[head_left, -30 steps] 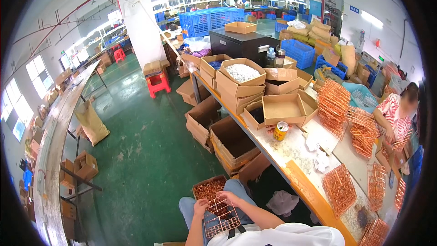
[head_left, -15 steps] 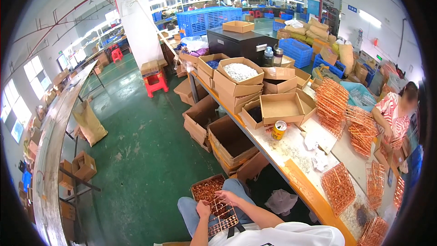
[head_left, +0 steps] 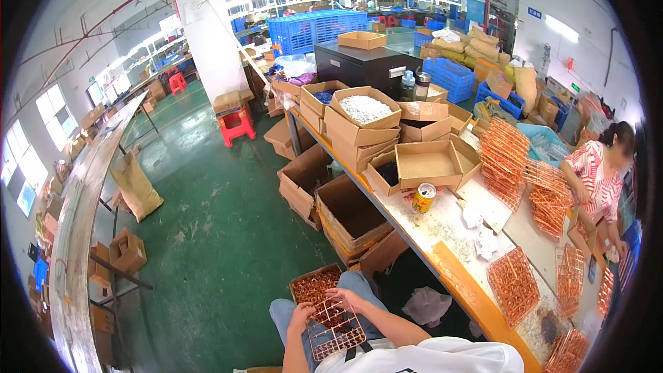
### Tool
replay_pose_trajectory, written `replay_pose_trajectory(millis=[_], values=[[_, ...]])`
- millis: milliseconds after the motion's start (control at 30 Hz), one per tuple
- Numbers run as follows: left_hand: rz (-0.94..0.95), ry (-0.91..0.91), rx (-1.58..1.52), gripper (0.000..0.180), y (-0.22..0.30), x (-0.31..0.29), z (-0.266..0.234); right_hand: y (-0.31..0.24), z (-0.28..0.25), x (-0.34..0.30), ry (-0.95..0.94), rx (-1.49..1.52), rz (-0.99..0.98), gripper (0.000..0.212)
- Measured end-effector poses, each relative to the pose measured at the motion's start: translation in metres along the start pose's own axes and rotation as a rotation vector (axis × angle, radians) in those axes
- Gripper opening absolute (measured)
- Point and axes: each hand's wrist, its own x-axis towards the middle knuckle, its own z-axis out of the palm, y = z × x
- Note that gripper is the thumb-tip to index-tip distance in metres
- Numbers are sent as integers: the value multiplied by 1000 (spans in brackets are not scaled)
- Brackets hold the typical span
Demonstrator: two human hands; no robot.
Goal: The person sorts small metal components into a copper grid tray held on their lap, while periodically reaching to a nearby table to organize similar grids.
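Note:
A copper-coloured sprue frame, an open grid of thin runners with small parts on it, is held over my lap. My left hand grips its left edge, fingers curled. Across from it, my right hand has its fingers closed at the upper right corner. Just beyond my hands sits a cardboard box filled with loose copper-coloured parts. What lies under my fingertips is too small to make out.
At right, a long worktable carries stacked copper-coloured frames, cardboard trays and a yellow can. Large cartons stand beneath. A co-worker sits across the table. A plastic bag lies below it.
My left hand has shifted slightly left and the frame has turned and moved with it, showing more bare grid. My right hand stays nearly in place. The co-worker's arm has reached lower.

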Motion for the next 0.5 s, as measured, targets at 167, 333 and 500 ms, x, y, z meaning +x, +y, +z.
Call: replay_pose_trajectory(millis=[167, 333, 500], values=[[132, 52, 66, 32, -6, 4, 8, 0, 3, -4, 2, 20, -34, 42], [378, 301, 503, 27, -34, 22, -3, 2, 5, -2, -103, 138, -85, 42], [298, 252, 361, 31, -28, 19, 9, 6, -10, 2, -113, 259, -82, 44]])
